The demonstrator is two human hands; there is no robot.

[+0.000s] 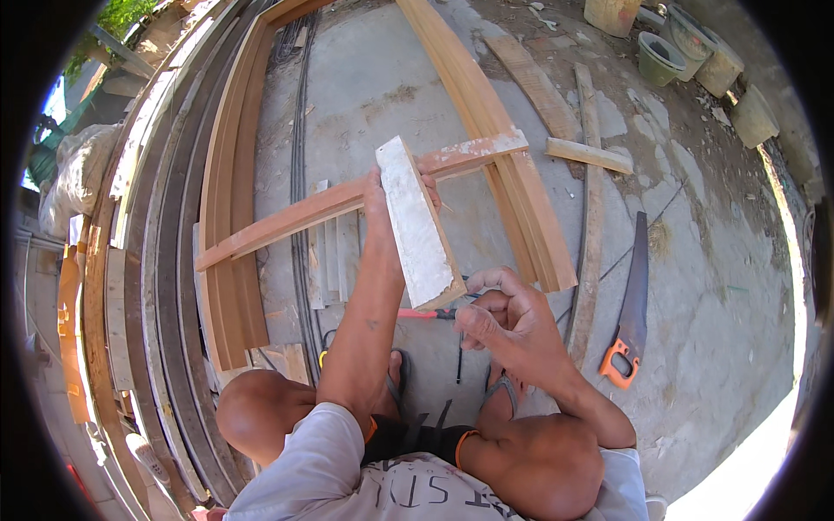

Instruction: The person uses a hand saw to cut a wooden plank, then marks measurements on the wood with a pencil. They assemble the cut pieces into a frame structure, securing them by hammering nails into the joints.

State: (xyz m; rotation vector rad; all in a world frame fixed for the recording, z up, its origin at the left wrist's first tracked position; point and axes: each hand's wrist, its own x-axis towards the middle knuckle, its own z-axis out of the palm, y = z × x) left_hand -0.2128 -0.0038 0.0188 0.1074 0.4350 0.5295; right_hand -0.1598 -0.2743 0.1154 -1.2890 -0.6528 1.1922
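Observation:
My left hand [376, 198] is wrapped round a short wooden block [415, 230], whose upper face is coated white and chipped at the near end. Fingertips show past the block's far right side. Close to that near end, my right hand [512, 321] is closed, with thumb and fingers curled toward each other; whatever they may hold is too small to make out. Behind the block, a reddish wooden crosspiece [295, 217] lies across a wooden door frame [460, 87], its right end smeared white. A red-and-black tool [426, 313] lies partly hidden beneath the block.
To the right, a handsaw [632, 304] with an orange handle lies on the concrete floor beside a long board [589, 234]. A short wood piece [591, 155] crosses that board. Long planks [165, 260] are stacked on the left. Buckets [660, 59] stand at the far right.

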